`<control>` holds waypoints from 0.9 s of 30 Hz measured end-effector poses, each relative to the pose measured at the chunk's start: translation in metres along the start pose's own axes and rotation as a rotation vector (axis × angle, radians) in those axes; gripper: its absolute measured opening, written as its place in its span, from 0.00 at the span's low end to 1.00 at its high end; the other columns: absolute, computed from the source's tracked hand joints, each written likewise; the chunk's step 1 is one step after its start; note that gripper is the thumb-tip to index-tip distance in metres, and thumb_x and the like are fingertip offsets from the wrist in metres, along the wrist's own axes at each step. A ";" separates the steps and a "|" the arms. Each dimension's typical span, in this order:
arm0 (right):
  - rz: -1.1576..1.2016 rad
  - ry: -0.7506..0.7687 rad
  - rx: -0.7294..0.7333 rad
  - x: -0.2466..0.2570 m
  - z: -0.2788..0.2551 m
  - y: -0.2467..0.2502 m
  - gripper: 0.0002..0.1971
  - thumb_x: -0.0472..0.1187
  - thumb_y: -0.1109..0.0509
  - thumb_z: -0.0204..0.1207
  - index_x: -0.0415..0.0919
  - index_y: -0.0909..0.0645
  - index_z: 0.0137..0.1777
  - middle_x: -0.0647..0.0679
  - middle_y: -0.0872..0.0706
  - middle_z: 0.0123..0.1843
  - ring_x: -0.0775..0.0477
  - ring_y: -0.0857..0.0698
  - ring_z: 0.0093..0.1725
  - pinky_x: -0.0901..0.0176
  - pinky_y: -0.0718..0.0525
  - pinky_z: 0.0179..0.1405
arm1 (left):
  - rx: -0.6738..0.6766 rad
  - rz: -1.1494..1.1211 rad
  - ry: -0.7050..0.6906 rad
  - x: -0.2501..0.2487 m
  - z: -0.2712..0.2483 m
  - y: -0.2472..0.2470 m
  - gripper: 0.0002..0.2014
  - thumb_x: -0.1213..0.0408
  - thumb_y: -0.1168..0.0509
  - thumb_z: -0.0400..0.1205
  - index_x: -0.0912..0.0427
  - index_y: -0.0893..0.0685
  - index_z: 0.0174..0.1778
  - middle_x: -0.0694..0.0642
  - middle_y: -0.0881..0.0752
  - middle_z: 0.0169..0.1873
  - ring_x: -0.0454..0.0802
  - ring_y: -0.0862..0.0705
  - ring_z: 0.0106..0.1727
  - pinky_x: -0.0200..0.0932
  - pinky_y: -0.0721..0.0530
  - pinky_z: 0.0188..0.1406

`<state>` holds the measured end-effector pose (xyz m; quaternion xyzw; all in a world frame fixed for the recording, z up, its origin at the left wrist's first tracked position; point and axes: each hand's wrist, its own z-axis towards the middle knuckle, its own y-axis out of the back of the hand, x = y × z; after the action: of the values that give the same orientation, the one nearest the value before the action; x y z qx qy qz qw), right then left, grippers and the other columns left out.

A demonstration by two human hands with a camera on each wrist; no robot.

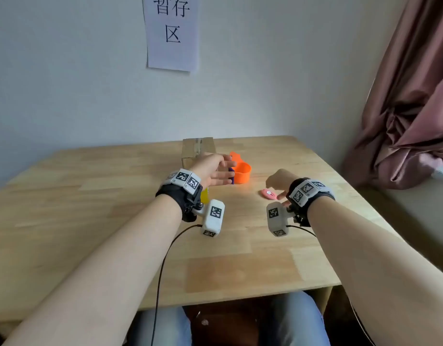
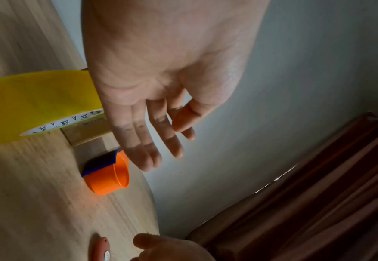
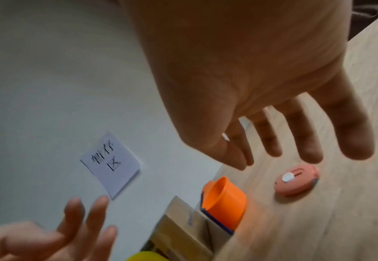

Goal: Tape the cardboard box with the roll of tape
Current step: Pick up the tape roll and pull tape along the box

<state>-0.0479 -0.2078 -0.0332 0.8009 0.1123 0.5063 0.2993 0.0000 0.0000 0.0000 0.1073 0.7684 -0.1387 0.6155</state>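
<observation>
A small cardboard box stands at the far middle of the wooden table, with a strip of tape over its top seam. A yellow roll of tape sits on the table in front of the box, mostly hidden under my left wrist in the head view. My left hand hovers above the roll and in front of the box, fingers straight, holding nothing. My right hand hangs over the table to the right with its fingers spread loosely just above a pink pocket cutter, not touching it.
An orange tape dispenser with a dark blue part lies just right of the box. A paper sign hangs on the wall behind. A pink curtain hangs at the right.
</observation>
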 end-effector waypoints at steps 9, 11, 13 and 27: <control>-0.320 -0.119 -0.080 -0.026 0.075 -0.030 0.15 0.47 0.25 0.75 0.34 0.20 0.46 0.42 0.13 0.41 0.40 0.13 0.39 0.51 0.13 0.43 | -0.014 0.025 0.025 0.000 0.049 0.004 0.16 0.81 0.47 0.78 0.65 0.15 0.50 0.62 0.08 0.46 0.61 0.11 0.38 0.51 0.07 0.37; -0.305 -0.108 -0.063 -0.025 0.085 -0.034 0.14 0.46 0.22 0.68 0.36 0.20 0.39 0.43 0.13 0.34 0.41 0.15 0.33 0.56 0.17 0.36 | -0.005 0.040 0.016 -0.002 0.058 0.005 0.16 0.81 0.47 0.79 0.66 0.15 0.52 0.61 0.08 0.45 0.60 0.11 0.38 0.50 0.07 0.36; -0.217 -0.115 -0.002 -0.025 0.098 -0.038 0.13 0.45 0.23 0.64 0.35 0.17 0.39 0.41 0.10 0.33 0.40 0.12 0.31 0.53 0.13 0.38 | -0.002 0.041 0.015 -0.003 0.064 0.007 0.16 0.81 0.47 0.79 0.65 0.15 0.51 0.61 0.08 0.44 0.60 0.11 0.38 0.49 0.08 0.35; 0.473 0.344 0.120 0.079 0.055 -0.037 0.11 0.33 0.24 0.78 0.30 0.19 0.57 0.38 0.09 0.51 0.44 0.09 0.33 0.57 0.12 0.27 | -0.156 0.039 -0.065 -0.024 0.064 0.051 0.04 0.66 0.32 0.85 0.57 0.12 0.53 0.51 0.13 0.39 0.46 0.17 0.30 0.36 0.22 0.22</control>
<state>0.0415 -0.1599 -0.0132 0.7235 0.0016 0.6828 0.1016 0.0813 0.0262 0.0058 0.0694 0.7541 -0.0695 0.6493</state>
